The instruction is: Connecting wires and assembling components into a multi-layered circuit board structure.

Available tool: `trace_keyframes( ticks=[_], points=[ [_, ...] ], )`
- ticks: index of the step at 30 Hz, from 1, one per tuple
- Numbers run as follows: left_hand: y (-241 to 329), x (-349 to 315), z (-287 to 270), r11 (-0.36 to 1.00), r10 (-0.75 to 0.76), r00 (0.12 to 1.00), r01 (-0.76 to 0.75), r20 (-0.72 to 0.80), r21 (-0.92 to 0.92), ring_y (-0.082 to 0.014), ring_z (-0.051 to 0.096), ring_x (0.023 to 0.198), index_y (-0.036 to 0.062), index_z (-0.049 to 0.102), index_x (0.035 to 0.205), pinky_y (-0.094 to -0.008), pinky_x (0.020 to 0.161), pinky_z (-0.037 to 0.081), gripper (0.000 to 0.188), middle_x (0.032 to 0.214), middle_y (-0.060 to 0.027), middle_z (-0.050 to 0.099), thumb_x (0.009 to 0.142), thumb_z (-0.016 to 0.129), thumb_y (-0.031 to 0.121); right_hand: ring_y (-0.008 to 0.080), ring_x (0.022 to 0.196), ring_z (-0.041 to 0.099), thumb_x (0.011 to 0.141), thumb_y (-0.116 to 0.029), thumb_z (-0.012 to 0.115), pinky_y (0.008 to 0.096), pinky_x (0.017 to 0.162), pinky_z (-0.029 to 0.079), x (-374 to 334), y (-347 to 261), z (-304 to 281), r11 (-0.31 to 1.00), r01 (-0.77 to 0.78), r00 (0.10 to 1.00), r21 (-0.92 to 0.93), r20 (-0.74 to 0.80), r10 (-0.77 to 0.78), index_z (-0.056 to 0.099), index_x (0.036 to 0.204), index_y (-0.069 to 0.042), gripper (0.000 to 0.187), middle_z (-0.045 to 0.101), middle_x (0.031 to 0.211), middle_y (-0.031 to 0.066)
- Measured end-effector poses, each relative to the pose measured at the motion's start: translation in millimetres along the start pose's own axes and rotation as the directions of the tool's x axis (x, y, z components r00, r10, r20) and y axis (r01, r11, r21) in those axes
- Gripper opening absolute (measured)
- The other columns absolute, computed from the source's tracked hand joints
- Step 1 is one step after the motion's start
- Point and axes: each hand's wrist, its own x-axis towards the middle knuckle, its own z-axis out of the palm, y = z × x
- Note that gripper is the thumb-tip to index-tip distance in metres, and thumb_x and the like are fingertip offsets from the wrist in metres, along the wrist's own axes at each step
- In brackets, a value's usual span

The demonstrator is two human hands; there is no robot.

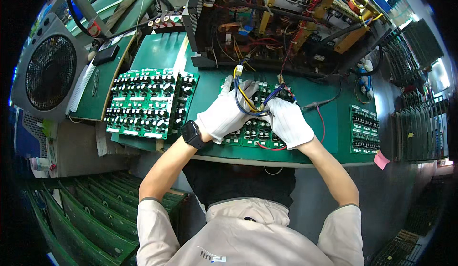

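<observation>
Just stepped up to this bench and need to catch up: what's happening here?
A person in white gloves is working over a green circuit board lying on the green bench mat. The left hand and right hand together hold a bundle of blue and yellow wires, which runs up to an open metal chassis full of wiring behind the board. A stack of similar boards sits to the left, a smaller board to the right, and a fan at the far left.

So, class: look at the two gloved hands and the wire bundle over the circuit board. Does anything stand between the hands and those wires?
Nothing visible does. The left hand and right hand already grip the blue and yellow wire bundle directly, just above the green circuit board.
</observation>
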Motion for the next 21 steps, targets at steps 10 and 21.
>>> trace_keyframes(
  ticks=[10,21],
  points=[
    [-1.4,-0.9,6.7,0.998,0.04,0.994,-0.044,0.103,0.035,-0.0382,0.05,0.134,0.0228,0.068,0.125,-0.0684,0.109,0.032,0.039,0.142,-0.018,0.054,0.085,0.069,0.024,0.0306,0.079,0.064,0.082,-0.012,0.059,0.0406,0.07,0.052,-8.5,3.9,11.3,0.968,0.128,0.987,-0.214,-0.066,-0.146,0.057,0.106,0.004,0.028,0.062,0.083,0.0162],
    [4.0,6.2,-5.7,1.0,0.004,0.997,-0.002,0.072,-0.028,-0.0334,0.051,0.132,0.0187,0.076,0.11,-0.0558,0.109,0.037,0.026,0.141,-0.0111,0.056,0.085,0.071,0.016,0.0371,0.075,0.063,0.081,-0.003,0.061,0.044,0.066,0.051,0.7,-0.5,4.0,0.993,0.058,0.998,-0.1,-0.013,-0.059,0.055,0.094,0.001,0.015,0.06,0.076,0.0186]
  ],
)
